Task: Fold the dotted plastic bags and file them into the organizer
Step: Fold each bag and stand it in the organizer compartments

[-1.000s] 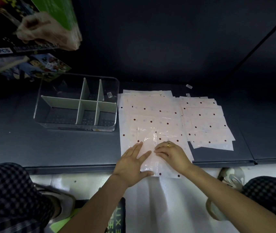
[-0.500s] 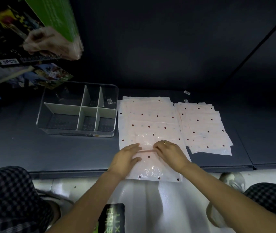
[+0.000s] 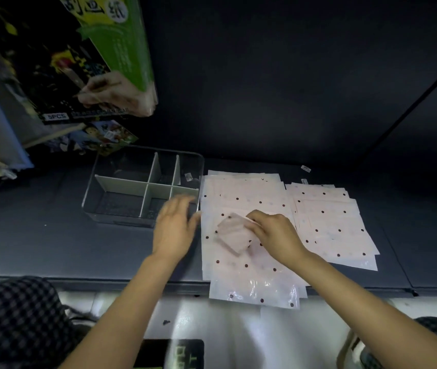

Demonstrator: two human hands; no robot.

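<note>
Shelf (image 3: 39,249) fills the lower frame; I see the organizer (image 3: 142,187) left of centre, empty, beside flat dotted bags (image 3: 244,198). My left hand (image 3: 174,230), fingers spread, blurs near its front wall, likely steadying it, while my right hand (image 3: 276,235) pinches a folded bag (image 3: 234,233) for filing.

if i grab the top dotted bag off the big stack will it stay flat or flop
Probably flop: the big stack is thin glossy film, wrinkled where it overhangs the shelf edge. Likely slippery too, given the sheen. The folded bag in the right hand keeps a compact shape, so folds seem to hold.
</note>
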